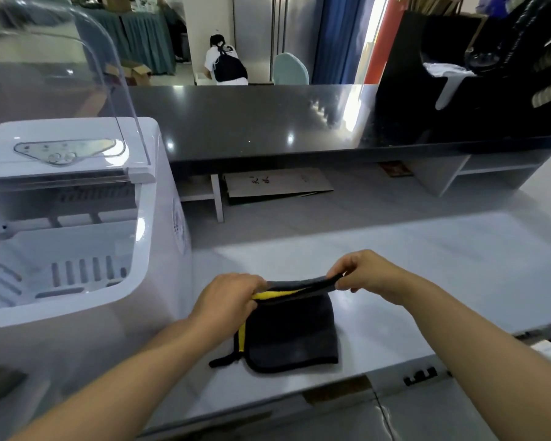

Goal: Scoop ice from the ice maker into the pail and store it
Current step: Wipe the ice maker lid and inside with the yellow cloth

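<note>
The single head-worn camera looks forward and down, close over the white counter, with the ice maker at nine o'clock.

In front of you, a dark cloth with a yellow edge lies on the white counter, its far hem lifted off the surface. Beyond it, a flat brown cardboard piece with dark writing rests beneath the raised black countertop, which shines with reflected light. Across the room, a person wearing a dark backpack crouches on the floor beside a pale green chair, with a blue curtain just to the right and a cardboard box to the left.
</note>
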The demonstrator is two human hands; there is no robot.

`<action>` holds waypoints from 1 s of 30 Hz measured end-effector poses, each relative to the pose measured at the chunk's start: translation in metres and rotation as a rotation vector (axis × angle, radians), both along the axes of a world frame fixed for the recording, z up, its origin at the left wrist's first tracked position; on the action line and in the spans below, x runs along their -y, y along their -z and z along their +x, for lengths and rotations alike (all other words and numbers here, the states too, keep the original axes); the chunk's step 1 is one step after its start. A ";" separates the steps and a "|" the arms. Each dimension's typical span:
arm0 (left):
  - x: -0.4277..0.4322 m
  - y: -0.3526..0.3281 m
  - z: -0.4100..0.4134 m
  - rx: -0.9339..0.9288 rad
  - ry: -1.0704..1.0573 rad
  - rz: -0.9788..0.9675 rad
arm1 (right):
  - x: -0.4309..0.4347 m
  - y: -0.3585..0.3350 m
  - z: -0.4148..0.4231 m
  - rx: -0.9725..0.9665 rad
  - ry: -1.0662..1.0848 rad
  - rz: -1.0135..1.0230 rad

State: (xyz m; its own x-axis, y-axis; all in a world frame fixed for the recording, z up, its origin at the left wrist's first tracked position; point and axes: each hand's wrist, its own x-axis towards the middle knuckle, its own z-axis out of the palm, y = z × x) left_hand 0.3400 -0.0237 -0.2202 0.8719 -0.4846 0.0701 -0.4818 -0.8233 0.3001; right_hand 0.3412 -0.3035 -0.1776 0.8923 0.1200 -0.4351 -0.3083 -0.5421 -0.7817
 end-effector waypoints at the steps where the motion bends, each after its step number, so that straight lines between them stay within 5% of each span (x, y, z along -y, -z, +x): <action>1: -0.001 0.004 -0.005 0.006 0.036 0.028 | 0.000 0.004 -0.005 -0.006 -0.004 0.000; 13: -0.015 0.044 -0.041 -0.115 0.229 0.097 | -0.011 0.050 -0.053 -0.206 -0.074 -0.109; 18: -0.014 0.055 -0.034 -0.228 -0.083 -0.205 | -0.015 0.063 -0.051 -0.014 0.379 -0.102; 22: -0.006 0.059 -0.026 -0.493 -0.454 -0.293 | -0.027 0.073 -0.051 -0.051 0.401 -0.144; 30: -0.002 0.049 -0.037 -0.592 -0.452 -0.382 | -0.032 0.073 -0.045 0.064 0.385 -0.317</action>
